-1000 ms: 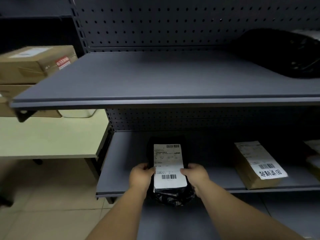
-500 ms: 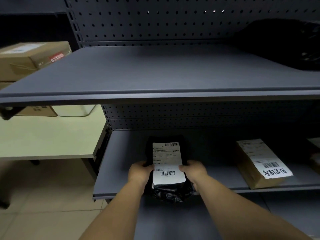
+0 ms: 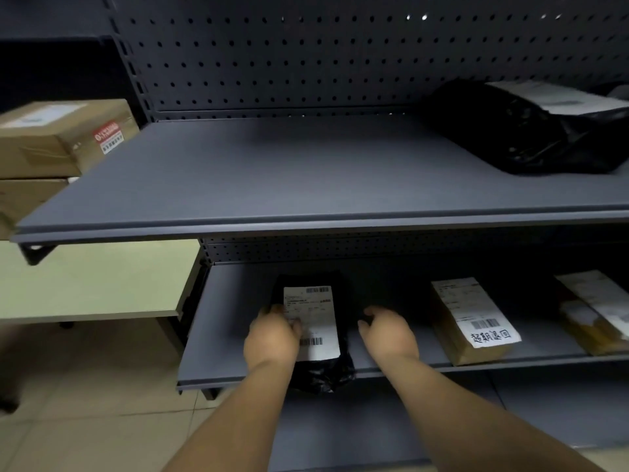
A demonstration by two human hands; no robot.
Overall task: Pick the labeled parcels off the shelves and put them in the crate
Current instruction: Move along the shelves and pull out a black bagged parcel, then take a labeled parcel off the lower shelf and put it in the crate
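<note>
On the lower shelf point(image 3: 238, 338), the left hand point(image 3: 272, 338) grips the black parcel point(image 3: 316, 335) by its edge, probably to slide it out; the right hand point(image 3: 388, 332), at 3 o'clock, hovers loosely curled, holding nothing.

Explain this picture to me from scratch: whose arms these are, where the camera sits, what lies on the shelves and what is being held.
There is no machine here. The two bare arms belong to a person wearing a wide-angle camera on the head, so you look forward and down as they do, at a dark metal rack.

On the lower shelf lies a black bag parcel with a white barcode label, its near end hanging over the shelf edge. The left hand has its grip on that parcel's left side, thumb on the label. The right hand hovers just right of it, fingers loosely curled, holding nothing.

Further right on the same shelf sit a brown box with a handwritten label and another brown parcel at the picture's edge. The upper shelf carries a large black bag. At far left, cardboard boxes are stacked over a pale table. No crate is in view.
</note>
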